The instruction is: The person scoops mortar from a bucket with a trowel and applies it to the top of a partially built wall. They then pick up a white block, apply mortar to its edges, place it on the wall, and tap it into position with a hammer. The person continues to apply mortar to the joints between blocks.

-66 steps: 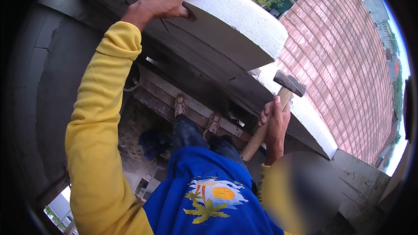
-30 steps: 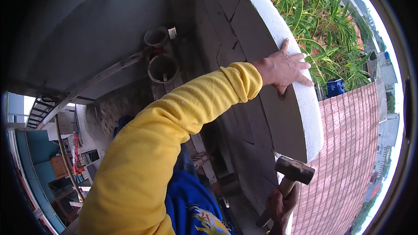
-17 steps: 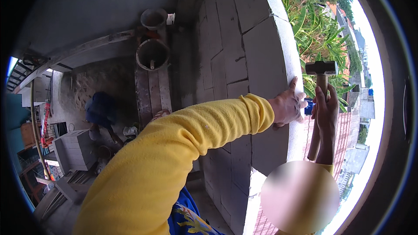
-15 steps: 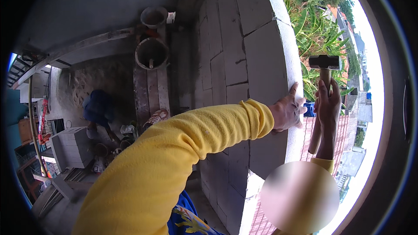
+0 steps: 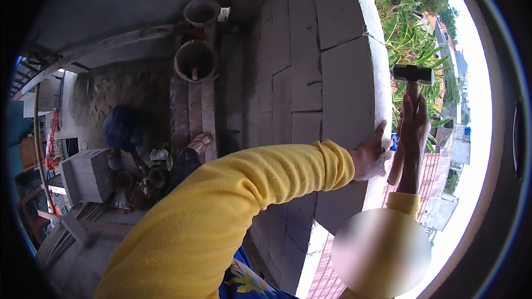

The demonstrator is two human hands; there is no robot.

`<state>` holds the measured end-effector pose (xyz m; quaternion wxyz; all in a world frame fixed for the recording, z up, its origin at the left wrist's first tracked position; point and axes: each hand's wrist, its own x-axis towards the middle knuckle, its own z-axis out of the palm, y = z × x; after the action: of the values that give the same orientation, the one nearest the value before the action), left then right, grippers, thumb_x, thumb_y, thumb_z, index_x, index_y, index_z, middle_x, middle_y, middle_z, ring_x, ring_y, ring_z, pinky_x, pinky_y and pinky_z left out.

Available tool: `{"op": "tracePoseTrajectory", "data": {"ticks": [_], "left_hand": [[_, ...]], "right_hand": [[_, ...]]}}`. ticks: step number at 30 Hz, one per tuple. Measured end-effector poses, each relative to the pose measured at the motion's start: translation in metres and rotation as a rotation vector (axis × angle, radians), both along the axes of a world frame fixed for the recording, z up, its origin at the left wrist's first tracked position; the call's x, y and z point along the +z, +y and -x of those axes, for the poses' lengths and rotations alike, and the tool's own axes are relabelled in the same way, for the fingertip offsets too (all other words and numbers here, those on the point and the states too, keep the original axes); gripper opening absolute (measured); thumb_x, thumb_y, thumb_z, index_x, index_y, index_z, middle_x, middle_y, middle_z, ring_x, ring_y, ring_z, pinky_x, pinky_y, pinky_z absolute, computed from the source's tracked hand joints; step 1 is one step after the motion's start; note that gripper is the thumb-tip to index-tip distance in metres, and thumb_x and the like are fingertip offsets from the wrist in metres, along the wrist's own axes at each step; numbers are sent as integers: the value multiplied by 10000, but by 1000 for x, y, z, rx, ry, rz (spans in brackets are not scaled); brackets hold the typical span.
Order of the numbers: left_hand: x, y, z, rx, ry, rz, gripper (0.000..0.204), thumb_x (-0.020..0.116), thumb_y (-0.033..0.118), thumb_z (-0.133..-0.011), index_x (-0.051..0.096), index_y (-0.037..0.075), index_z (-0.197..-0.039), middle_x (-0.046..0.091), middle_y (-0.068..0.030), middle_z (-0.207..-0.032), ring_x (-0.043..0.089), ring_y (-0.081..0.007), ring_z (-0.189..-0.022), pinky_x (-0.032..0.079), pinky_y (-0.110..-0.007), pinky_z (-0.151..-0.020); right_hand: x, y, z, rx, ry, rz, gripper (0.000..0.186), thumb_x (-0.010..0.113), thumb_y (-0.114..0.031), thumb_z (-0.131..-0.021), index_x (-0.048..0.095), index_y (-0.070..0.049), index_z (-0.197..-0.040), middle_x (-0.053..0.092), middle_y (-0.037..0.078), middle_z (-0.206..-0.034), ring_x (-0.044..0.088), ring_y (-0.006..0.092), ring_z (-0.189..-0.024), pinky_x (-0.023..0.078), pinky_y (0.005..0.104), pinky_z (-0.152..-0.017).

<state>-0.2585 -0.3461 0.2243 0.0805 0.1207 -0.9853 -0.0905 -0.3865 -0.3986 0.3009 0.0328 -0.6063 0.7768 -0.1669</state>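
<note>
My left hand (image 5: 370, 158) rests on the top edge of a wall of pale grey blocks (image 5: 346, 94). One finger stretches along the edge and the others bend over it, with nothing held. Just beyond the edge, my right hand (image 5: 413, 127) is wrapped round the wooden handle of a sledgehammer (image 5: 414, 75). Its dark steel head is uppermost, level with the upper part of the wall, and a small gap shows between head and wall. The handle's lower end sticks out below the hand. A blurred patch hides part of my right forearm.
Two buckets (image 5: 195, 61) stand on planks (image 5: 194, 105) to the left of the wall. Lower left, a person in dark blue (image 5: 123, 128) bends beside stacked blocks (image 5: 88, 176). Beyond the wall are banana plants (image 5: 407, 33) and a red tiled roof (image 5: 327, 268).
The view has shifted, so the wall appears farther right. The hammer now shows closer to the wall's edge. My left hand stays on the edge.
</note>
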Motion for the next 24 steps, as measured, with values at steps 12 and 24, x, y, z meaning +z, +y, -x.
{"op": "tracePoseTrajectory", "data": {"ticks": [12, 24], "left_hand": [[6, 3, 1, -4, -38, -23, 674, 704, 439, -978, 457, 454, -1604, 308, -33, -1754, 224, -329, -1631, 81, -786, -1264], [0, -4, -3, 51, 16, -4, 886, 918, 399, -776, 509, 501, -1556, 357, -31, -1734, 306, -271, -1609, 131, -766, -1268]], "right_hand": [[-12, 3, 5, 196, 219, 33, 607, 598, -465, -1069, 562, -22, -1482, 748, 305, -1134, 731, 480, -1094, 547, 533, -902], [28, 112, 10, -88, -15, 105, 564, 648, -433, -1062, 579, -33, -1452, 746, 249, -1208, 738, 380, -1129, 551, 486, -947]]}}
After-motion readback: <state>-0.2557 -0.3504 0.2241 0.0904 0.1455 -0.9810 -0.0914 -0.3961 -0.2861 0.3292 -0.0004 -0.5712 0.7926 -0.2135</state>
